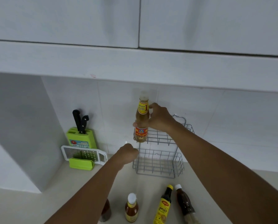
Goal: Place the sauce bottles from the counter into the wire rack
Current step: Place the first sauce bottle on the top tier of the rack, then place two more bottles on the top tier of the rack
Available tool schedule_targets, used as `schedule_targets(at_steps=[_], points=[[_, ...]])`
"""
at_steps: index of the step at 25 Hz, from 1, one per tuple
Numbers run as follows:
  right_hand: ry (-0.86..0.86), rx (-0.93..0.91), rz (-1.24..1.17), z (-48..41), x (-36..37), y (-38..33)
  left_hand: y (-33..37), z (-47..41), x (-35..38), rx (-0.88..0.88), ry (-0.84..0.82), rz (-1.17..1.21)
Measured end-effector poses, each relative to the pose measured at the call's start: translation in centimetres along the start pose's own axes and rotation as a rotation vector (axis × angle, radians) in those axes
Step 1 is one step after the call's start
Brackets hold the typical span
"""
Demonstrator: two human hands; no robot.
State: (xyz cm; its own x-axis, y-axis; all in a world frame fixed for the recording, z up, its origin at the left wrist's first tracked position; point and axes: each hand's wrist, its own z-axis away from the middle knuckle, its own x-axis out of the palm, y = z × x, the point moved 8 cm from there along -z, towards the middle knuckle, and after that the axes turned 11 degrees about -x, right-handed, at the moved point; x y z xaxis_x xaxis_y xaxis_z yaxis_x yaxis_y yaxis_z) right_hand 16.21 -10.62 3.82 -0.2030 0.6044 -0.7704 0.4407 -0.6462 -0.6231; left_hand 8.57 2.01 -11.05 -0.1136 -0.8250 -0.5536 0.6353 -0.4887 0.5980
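My right hand [159, 118] grips a tall sauce bottle [141, 117] with a yellow and red label, held upright at the left end of the upper tier of the grey wire rack [161, 160]. Its base sits inside the tier's wires. My left hand [127, 153] is closed at the left edge of the rack's lower tier, touching the wires. On the counter near me stand a small amber bottle [131, 208], a dark bottle with a yellow label [163, 206], a brown bottle with a white cap [184, 204], and another bottle [106, 212] partly hidden behind my left forearm.
A green knife block [81, 137] with two black-handled knives stands left of the rack. A white grater [83, 154] leans on a green holder in front of it. White wall cabinets [135, 21] hang overhead. A white wall panel juts out at the left.
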Motion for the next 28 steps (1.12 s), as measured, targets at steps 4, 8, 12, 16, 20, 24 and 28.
schedule_targets(at_steps=[4,8,12,16,20,24,28], points=[[0.470,-0.140,-0.102,6.7,-3.8,2.2,2.9,2.5,4.1,0.111,-0.111,-0.431],[0.734,-0.141,-0.195,15.5,-1.8,9.6,6.8,2.9,11.2,0.262,-0.145,-0.478],[0.313,0.271,-0.070,19.0,5.2,20.4,3.7,0.4,19.7,0.172,-0.204,-0.515],[-0.171,0.602,0.088,23.6,11.9,26.6,-4.1,-2.0,23.5,0.004,-0.155,-0.528],[-0.246,0.661,0.180,25.3,14.6,28.1,-6.6,-2.9,24.5,0.010,-0.114,-0.519],[-0.228,0.646,0.174,26.0,15.0,29.0,-5.2,-2.0,24.4,0.087,-0.099,-0.516],[-0.116,0.631,-0.025,26.8,12.8,28.3,-2.3,0.4,21.6,0.153,-0.095,-0.429]])
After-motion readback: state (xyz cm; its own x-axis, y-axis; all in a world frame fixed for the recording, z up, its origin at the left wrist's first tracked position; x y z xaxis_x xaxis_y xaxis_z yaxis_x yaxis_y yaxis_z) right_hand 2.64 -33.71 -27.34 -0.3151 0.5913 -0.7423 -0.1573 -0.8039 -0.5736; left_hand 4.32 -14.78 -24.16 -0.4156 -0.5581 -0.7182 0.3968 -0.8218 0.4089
